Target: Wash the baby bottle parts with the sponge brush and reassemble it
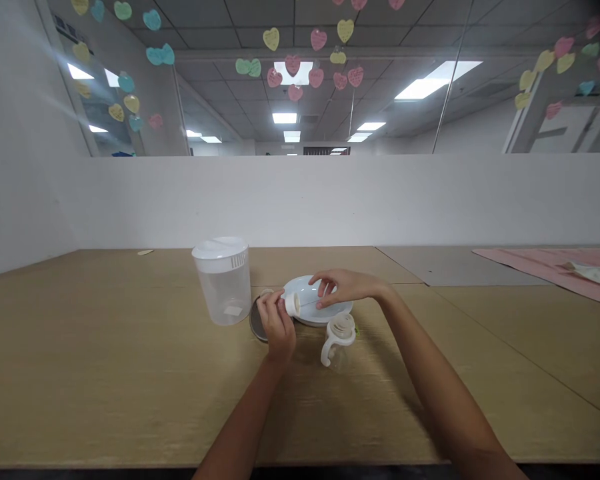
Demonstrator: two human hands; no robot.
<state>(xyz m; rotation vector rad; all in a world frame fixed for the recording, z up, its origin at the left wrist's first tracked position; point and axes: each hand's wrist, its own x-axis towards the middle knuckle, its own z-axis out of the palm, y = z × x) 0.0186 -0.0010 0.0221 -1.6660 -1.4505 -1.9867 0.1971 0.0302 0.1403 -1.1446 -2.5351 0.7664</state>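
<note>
My left hand is closed around a small white cap-like ring, its opening turned to the right. Facing it, my right hand hovers over a white plate, fingers curled toward the thumb. A faint thin line runs from the ring toward the right thumb; what the fingertips pinch is too small to make out. Just below the plate's front right edge stands a clear cup with a white handle and an uncovered threaded neck. Partly behind my left hand lies a dark round disc.
A tall translucent bucket with a white lid stands left of the plate. On the brown tabletop, a small flat pale piece lies far left. Pink cloth covers the far right. A white wall rises behind.
</note>
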